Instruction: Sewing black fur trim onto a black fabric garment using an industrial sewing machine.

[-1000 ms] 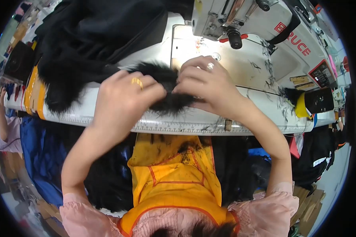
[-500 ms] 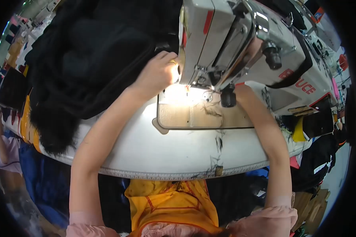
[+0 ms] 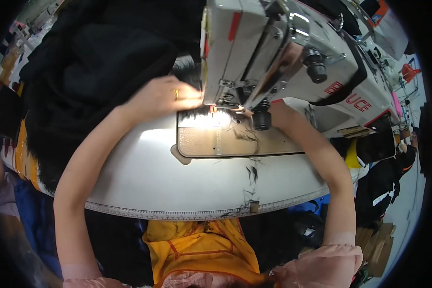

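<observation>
A white sewing machine (image 3: 221, 53) stands over a tan metal bed plate (image 3: 197, 141), its lamp lighting the needle area brightly. My left hand (image 3: 163, 98), a ring on one finger, is just left of the needle. Its fingers are pressed together on the edge of a black furry fabric piece (image 3: 187, 72), which reaches under the machine head. My right hand (image 3: 278, 114) reaches in from the right behind the black knob below the machine arm. Its fingertips lie close to the needle, mostly hidden by machine parts, and what they touch cannot be made out.
A large heap of black fabric (image 3: 101, 72) covers the table's left side. Loose black fibres (image 3: 252, 173) lie on the white tabletop (image 3: 139, 177). A measuring tape strip (image 3: 168, 214) runs along the front edge. At the far left, part of another person (image 3: 0, 187) shows.
The view has shifted slightly, so the machine appears farther left. My left hand has moved left and toward me from the machine head, and more black fur shows beside it. My right hand stays behind the machine parts.
</observation>
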`<state>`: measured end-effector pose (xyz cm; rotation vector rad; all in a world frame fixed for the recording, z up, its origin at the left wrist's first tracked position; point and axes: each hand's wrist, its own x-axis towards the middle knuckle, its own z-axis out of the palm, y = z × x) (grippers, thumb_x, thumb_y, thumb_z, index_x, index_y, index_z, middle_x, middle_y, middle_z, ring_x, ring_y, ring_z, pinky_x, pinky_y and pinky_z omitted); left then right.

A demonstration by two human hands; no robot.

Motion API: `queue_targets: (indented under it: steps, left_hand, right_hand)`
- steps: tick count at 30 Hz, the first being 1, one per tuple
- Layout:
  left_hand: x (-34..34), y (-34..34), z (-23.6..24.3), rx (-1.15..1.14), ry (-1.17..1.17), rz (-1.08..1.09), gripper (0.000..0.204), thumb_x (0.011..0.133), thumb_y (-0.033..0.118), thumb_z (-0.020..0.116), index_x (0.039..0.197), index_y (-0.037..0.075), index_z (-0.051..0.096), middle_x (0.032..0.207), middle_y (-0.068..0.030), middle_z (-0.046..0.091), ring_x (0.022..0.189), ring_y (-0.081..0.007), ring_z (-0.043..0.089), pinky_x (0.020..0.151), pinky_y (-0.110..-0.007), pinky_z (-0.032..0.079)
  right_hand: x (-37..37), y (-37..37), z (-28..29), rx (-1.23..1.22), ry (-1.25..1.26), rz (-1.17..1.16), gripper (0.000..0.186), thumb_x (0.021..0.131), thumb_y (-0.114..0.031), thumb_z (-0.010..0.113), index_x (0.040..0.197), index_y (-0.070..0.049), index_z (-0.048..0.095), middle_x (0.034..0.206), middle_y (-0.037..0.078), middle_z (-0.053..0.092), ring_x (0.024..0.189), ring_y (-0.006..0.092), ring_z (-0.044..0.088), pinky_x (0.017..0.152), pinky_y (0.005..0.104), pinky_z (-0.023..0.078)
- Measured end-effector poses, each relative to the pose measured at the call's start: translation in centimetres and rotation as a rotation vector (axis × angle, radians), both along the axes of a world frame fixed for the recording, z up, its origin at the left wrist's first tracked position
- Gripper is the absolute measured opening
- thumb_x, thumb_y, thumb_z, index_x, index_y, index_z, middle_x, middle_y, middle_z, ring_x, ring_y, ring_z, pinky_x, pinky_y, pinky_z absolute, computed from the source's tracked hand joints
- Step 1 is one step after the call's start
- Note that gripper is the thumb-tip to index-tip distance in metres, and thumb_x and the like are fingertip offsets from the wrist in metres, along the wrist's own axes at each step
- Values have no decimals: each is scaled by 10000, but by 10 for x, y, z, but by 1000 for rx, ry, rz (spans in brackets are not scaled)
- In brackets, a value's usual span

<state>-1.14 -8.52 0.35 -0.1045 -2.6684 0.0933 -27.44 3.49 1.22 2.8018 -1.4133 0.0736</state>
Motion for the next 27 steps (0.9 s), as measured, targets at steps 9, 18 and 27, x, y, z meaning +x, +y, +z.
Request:
queue_targets:
  steps: [9, 18, 27]
  left_hand:
    - [9, 78, -6, -99, -41, 116, 98, 779, 116, 607, 865, 71, 610, 1046, -24, 644, 993, -147, 593, 989, -402, 459]
    - [4, 94, 4, 287, -50, 279, 207, 766, 15, 608, 959, 82, 576, 961, 9, 611, 948, -156, 605, 1140, -515, 272]
    - [2, 81, -2, 266, -63, 396, 302, 719, 8, 647, 1006, 98, 621, 987, -6, 683, 1032, -179, 635, 1157, -574, 184]
  right_hand:
    - [9, 35, -14, -485, -65, 301, 311, 773, -133, 613, 1084, -135, 620, 1004, 3, 609, 726, 150, 610, 577, 279, 498]
    - [13, 40, -12, -270, -72, 114, 203, 831, -144, 605, 1034, -137, 624, 1104, 3, 642, 785, 188, 662, 645, 291, 552]
    - [9, 26, -16, -278, -193, 61, 306, 763, -300, 721, 735, -24, 592, 677, 89, 554, 618, 242, 612, 552, 385, 487]
